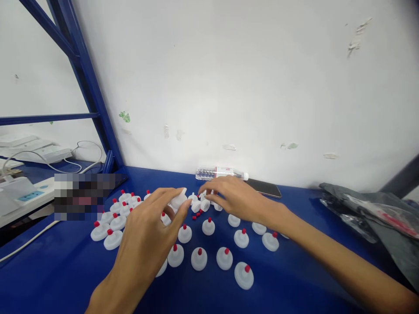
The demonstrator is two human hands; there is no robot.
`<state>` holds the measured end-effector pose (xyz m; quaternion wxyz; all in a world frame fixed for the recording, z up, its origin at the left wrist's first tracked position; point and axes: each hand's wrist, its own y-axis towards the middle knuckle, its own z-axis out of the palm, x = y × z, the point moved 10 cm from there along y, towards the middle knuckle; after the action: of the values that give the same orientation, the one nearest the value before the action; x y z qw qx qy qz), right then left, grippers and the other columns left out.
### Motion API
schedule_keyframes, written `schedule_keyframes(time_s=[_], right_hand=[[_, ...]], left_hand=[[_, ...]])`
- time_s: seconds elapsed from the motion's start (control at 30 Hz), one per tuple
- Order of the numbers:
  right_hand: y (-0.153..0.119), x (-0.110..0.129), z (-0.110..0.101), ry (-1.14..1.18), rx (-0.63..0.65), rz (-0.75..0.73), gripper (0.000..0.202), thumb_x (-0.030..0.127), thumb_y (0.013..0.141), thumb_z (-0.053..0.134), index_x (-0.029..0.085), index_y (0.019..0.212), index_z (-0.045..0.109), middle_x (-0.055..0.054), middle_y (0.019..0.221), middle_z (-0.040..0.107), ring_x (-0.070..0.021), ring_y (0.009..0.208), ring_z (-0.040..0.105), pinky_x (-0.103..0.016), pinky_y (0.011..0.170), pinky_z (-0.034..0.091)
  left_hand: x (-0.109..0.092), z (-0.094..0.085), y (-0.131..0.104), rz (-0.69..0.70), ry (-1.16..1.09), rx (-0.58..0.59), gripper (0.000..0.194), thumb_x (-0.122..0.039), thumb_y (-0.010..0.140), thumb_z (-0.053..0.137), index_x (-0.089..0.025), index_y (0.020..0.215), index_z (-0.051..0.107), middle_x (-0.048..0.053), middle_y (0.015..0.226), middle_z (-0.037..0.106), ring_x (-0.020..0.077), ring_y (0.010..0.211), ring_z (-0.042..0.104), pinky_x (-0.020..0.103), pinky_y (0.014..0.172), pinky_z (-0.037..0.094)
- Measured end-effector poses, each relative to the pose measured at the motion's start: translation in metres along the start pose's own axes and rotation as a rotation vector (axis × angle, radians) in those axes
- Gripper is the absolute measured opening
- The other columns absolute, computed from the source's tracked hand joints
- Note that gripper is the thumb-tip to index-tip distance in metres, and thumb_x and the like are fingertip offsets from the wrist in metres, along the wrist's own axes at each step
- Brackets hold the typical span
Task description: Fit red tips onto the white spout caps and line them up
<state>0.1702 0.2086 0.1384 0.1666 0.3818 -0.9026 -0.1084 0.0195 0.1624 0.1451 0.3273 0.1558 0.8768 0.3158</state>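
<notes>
My left hand (147, 222) pinches a white cone-shaped cap (178, 200) between thumb and fingertips, its narrow tip pointing up to the right. Over a small heap of loose white caps (195, 206), my right hand (225, 192) reaches with bent fingers apart from the thumb; nothing is visibly held in it. Small red tips (197, 214) lie just in front of the heap. Around both hands stand white caps with red tips on top, such as a near cap (199, 259) and a cap farther right (244, 276).
More red-tipped caps (118, 222) cluster at the left. Against the wall lies a plastic bottle (209, 173), with a phone (265, 188) beside it. Grey plastic bags (376, 213) occupy the right side. A power strip (36, 194) and a white cable (29, 243) are at the left, near a blue metal frame (88, 87).
</notes>
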Motion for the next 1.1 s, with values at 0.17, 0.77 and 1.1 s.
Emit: schedule_keyframes(time_s=[0.17, 0.77, 1.1], right_hand=[[-0.003, -0.005, 0.038, -0.156, 0.178, -0.080, 0.019, 0.019, 0.099, 0.062, 0.022, 0.114, 0.074, -0.007, 0.101, 0.065, -0.0204, 0.092, 0.061, -0.030, 0.069, 0.042], [-0.003, -0.002, 0.058, -0.271, 0.224, -0.094, 0.019, 0.014, 0.098, 0.059, 0.021, 0.110, 0.072, -0.005, 0.107, 0.060, -0.0115, 0.065, 0.047, -0.029, 0.052, 0.022], [-0.005, 0.002, 0.060, -0.262, 0.251, -0.108, 0.018, 0.011, 0.096, 0.060, 0.020, 0.106, 0.071, -0.003, 0.101, 0.061, -0.0105, 0.061, 0.043, -0.029, 0.052, 0.020]], left_hand=[[-0.001, 0.003, 0.000, -0.005, -0.001, 0.016, 0.034, -0.044, 0.097, 0.060, -0.019, 0.116, 0.072, 0.002, 0.091, 0.074, 0.0145, 0.060, 0.066, 0.030, 0.058, 0.051], [0.000, 0.010, -0.001, 0.021, 0.027, 0.058, 0.033, -0.045, 0.097, 0.058, -0.020, 0.113, 0.072, 0.001, 0.092, 0.074, 0.0146, 0.062, 0.066, 0.030, 0.059, 0.050], [0.001, 0.013, -0.001, 0.015, 0.056, 0.079, 0.032, -0.047, 0.097, 0.058, -0.021, 0.111, 0.073, 0.000, 0.086, 0.073, 0.0138, 0.056, 0.064, 0.029, 0.057, 0.049]])
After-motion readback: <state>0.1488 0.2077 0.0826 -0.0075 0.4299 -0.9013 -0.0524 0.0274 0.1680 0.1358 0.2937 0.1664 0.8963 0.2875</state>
